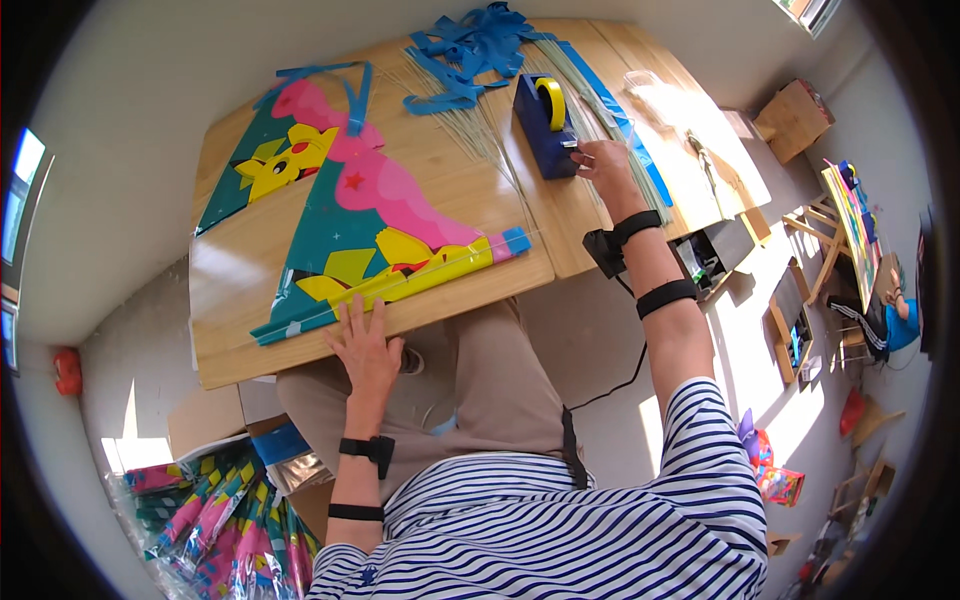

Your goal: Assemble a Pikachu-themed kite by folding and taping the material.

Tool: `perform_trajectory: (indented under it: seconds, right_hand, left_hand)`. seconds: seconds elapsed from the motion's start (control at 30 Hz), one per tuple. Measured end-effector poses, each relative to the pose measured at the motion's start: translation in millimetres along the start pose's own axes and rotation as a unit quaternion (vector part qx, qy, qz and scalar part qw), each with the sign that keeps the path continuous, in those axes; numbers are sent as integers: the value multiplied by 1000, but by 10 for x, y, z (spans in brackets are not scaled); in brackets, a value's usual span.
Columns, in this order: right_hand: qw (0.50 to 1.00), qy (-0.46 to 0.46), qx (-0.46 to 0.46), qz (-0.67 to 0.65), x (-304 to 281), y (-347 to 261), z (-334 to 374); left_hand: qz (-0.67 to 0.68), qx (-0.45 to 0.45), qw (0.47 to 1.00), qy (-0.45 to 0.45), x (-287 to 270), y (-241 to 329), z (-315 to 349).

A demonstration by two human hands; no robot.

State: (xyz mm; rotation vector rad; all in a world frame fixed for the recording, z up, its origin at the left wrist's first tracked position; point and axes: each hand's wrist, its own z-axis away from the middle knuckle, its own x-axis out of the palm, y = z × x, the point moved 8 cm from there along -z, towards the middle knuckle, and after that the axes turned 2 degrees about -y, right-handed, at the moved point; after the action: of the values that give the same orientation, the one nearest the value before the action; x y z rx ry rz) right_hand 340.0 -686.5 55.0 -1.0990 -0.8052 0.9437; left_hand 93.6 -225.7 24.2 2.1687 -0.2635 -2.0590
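Observation:
A printed kite sheet [385, 195] in teal, pink and yellow lies on the wooden table, its near edge folded into a long narrow sleeve. A thin rod seems to run along that edge, with a blue piece [516, 241] at its right end. My left hand [365, 345] rests with spread fingers on the folded edge, near its left part. Farther off to the right, my right hand [606, 168] has its fingertips pinched at the cutter end of a dark blue tape dispenser [545, 130]. The yellow-cored tape roll [551, 103] sits in the dispenser; the tape end is barely visible.
Another part of printed sheet [265, 165] lies at the far left. Blue strips [475, 50] and thin rods [455, 120] are heaped at the back. Pliers [702, 158] lie at right. Bundled kites [225, 525] stand on the floor at left; an open box [715, 255] sits beside the table.

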Motion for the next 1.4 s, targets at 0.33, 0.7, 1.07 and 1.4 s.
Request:
perform_trajectory:
  seconds: [0.33,0.7,1.07,1.4]
  right_hand:
    - [963,-46,107,-242,-38,609,281]
    - [960,-40,123,-250,6,555,367]
    - [981,-1,16,-196,-2,403,275]
    - [982,137,-37,121,10,342,105]
  left_hand:
    - [12,0,1000,-9,-42,38,-25]
    - [4,-7,1000,-5,-8,5,-12]
    - [12,-8,1000,-6,-15,10,-15]
    - [6,-25,1000,-4,-48,-22,1]
